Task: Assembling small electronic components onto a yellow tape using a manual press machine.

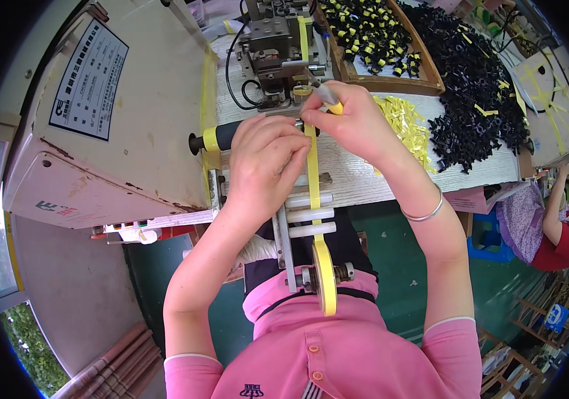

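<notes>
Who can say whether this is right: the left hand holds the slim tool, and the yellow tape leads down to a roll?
No: the right hand, not the left hand, holds the slim tool, as the head view shows. The yellow tape does lead down to a roll.

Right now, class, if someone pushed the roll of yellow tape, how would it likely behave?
The yellow tape roll would probably turn rather than topple, being mounted on a spindle. Its thin strip, running past white rods, looks likely to flex easily.
</notes>
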### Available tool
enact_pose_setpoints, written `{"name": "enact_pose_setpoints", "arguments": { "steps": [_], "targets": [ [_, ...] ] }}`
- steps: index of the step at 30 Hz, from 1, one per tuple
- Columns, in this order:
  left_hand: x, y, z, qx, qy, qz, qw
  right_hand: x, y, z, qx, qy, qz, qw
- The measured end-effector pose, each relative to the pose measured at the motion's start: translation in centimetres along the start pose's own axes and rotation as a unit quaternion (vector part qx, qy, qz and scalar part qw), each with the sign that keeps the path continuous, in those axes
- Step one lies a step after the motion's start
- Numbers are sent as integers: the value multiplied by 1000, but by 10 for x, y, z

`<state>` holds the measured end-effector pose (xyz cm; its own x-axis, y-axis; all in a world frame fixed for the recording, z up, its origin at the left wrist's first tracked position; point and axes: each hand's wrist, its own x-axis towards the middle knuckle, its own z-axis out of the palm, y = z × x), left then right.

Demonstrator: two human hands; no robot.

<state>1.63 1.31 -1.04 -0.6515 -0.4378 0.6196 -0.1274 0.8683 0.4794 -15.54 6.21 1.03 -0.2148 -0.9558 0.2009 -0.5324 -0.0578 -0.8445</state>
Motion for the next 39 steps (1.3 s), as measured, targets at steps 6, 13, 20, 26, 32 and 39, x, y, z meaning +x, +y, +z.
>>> {"name": "enact_pose_setpoints", "arguments": {
  "steps": [6,13,20,26,32,39],
  "targets": [
    [1,0,1,0,3,3,1000,5,5,1,85,-30,90,992],
    [0,-1,1,3,8,3,1000,4,-1,2,72,-49,147,985],
    [-1,-1,2,0,8,12,1000,-13,-10,10,-208,65,-33,975],
    [1,1,1,-6,12,8,1000,-18,5,-1,-116,71,-155,978],
    [3,-1,1,-34,33,-7,999,-18,22,0,-118,-18,-144,982],
    [12,2,-9,-89,-30,-142,985,-13,11,3,110,-64,125,984]
  ]
}}
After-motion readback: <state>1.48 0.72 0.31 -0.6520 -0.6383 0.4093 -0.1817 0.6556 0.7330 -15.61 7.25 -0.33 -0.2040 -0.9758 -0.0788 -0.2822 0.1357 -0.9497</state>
